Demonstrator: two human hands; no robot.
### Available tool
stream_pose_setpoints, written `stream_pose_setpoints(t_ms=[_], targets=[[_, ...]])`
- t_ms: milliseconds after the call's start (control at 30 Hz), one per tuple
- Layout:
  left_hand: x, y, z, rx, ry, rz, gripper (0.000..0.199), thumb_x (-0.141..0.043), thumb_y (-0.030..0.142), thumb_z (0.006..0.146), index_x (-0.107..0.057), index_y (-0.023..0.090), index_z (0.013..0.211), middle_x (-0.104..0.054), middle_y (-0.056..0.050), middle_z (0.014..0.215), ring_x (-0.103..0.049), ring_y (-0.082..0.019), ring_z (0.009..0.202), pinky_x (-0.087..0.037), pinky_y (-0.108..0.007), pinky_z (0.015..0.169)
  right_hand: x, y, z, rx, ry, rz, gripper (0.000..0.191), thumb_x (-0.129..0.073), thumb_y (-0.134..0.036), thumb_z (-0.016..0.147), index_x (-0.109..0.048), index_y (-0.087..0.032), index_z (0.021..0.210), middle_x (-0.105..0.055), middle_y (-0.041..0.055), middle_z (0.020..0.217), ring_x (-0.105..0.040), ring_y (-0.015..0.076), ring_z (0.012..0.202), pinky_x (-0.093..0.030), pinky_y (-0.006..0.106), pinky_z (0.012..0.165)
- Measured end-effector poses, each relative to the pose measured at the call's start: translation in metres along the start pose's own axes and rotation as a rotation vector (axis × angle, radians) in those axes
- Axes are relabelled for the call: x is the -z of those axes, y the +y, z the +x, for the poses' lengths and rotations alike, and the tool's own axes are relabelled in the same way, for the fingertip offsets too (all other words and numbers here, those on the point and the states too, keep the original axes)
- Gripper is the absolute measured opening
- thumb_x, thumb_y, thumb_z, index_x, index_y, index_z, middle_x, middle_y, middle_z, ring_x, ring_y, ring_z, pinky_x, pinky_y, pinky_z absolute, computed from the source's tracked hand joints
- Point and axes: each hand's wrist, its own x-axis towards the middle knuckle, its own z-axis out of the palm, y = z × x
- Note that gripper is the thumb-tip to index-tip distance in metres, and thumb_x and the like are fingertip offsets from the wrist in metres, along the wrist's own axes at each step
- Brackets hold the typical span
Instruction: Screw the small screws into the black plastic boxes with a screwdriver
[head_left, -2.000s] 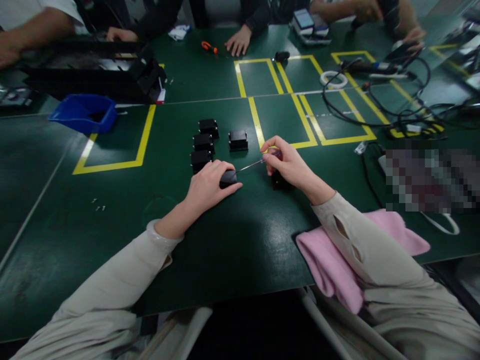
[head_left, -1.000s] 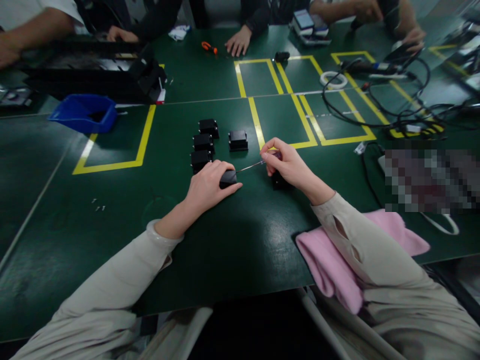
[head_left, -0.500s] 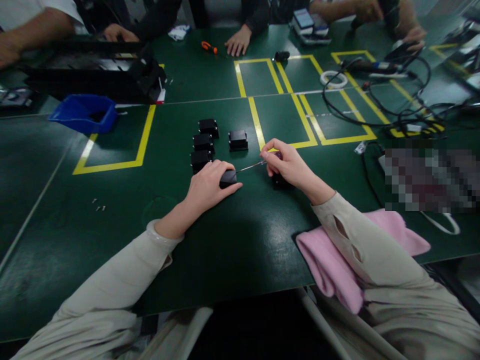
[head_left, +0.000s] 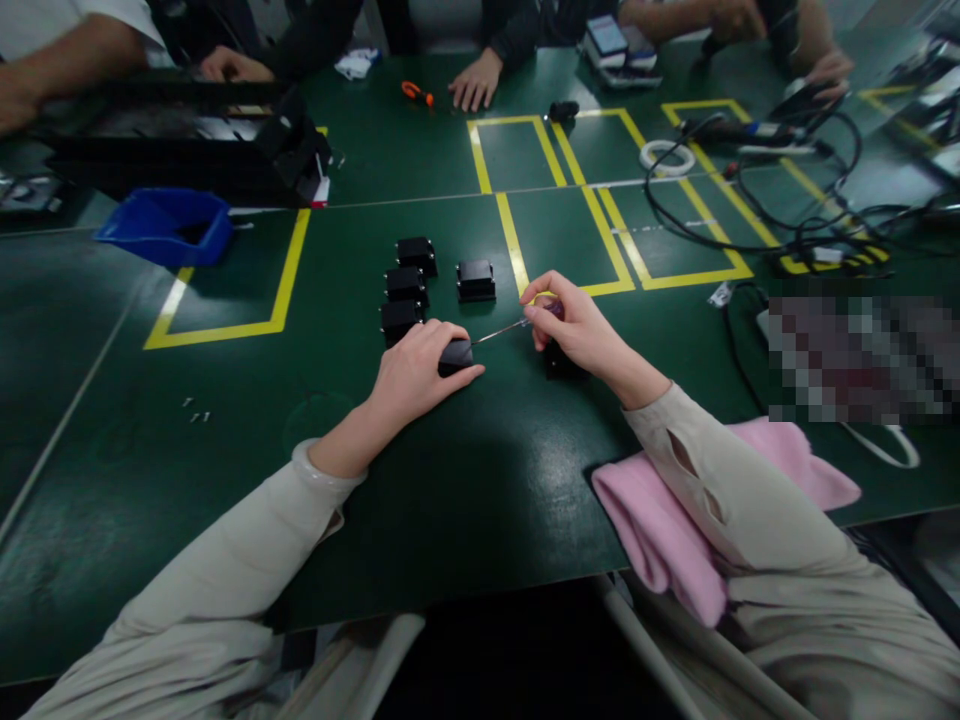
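Block [head_left: 457, 355], held between left fingers [head_left: 450, 331] — screwdriver [head_left: 498, 333], pinched in right fingers [head_left: 541, 320]; tip at block's end.

No legible text, label, brand, number or sign found. Small white rectangular tag [head_left: 827, 256] among the tangled black cables [head_left: 799, 243]: too small to read.

A black block [head_left: 457, 356] lies on the worktop [head_left: 480, 490], its left end hidden. A thin screwdriver [head_left: 498, 333] slants down leftward, tip at the block's right edge, its handle mostly covered.
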Motion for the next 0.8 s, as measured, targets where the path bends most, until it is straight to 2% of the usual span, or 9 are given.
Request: stream_pose_setpoints(t_ms=[133, 300, 467, 667, 800], targets=[[0.0003, -0.0001, 0.0000, 0.004, -0.004, 0.003, 0.035, -0.069, 0.051, 0.097, -0.064, 0.021, 0.115, -0.070, -0.010, 0.115, -0.066, -0.031, 0.106, -0.053, -0.043, 0.090, 0.0003, -0.0007, 0.0000, 0.000, -0.002, -0.018, 0.009, -0.061, -0.023, 0.101, -0.052, -0.022, 0.103, -0.054, -0.0100, 0.060, -0.058, 0.0096, 0.050, -0.042, 0.025, 0.055], [0.0000, -0.0001, 0.0000, 0.011, -0.002, 0.002, 0.035, -0.070, 0.050, 0.096, -0.064, 0.022, 0.115, -0.070, -0.010, 0.114, -0.065, -0.031, 0.106, -0.053, -0.043, 0.091, 0.0002, 0.0004, 0.0003, -0.020, -0.029, 0.014, 0.011, -0.058, -0.030, 0.105, -0.050, -0.023, 0.101, -0.045, -0.0123, 0.055, -0.055, 0.0104, 0.047, -0.041, 0.024, 0.051], [0.0003, 0.0006, 0.0004, 0.016, -0.005, -0.013, 0.035, -0.070, 0.051, 0.096, -0.064, 0.022, 0.114, -0.070, -0.010, 0.114, -0.065, -0.031, 0.106, -0.052, -0.043, 0.090, 0.0010, 0.0006, 0.0004, 0.009, -0.011, -0.017, 0.012, -0.062, -0.021, 0.099, -0.051, -0.022, 0.104, -0.056, -0.0098, 0.063, -0.059, 0.0097, 0.051, -0.042, 0.024, 0.054], [0.0008, 0.0005, 0.0003, 0.013, -0.006, -0.003, 0.035, -0.069, 0.052, 0.096, -0.063, 0.022, 0.115, -0.070, -0.009, 0.114, -0.065, -0.030, 0.106, -0.053, -0.042, 0.090, -0.0003, -0.0008, 0.0002, -0.039, -0.015, 0.017, 0.014, -0.059, -0.033, 0.104, -0.051, -0.023, 0.099, -0.045, -0.0122, 0.054, -0.054, 0.0107, 0.047, -0.042, 0.025, 0.051], [0.0006, -0.0002, 0.0000, 0.008, -0.012, 0.007, 0.035, -0.068, 0.052, 0.097, -0.062, 0.023, 0.115, -0.070, -0.009, 0.115, -0.066, -0.030, 0.107, -0.053, -0.043, 0.090, 0.0000, -0.0013, -0.0001, -0.013, 0.000, 0.005, 0.012, -0.062, -0.026, 0.099, -0.052, -0.023, 0.103, -0.053, -0.0110, 0.060, -0.057, 0.0093, 0.050, -0.042, 0.024, 0.053]])
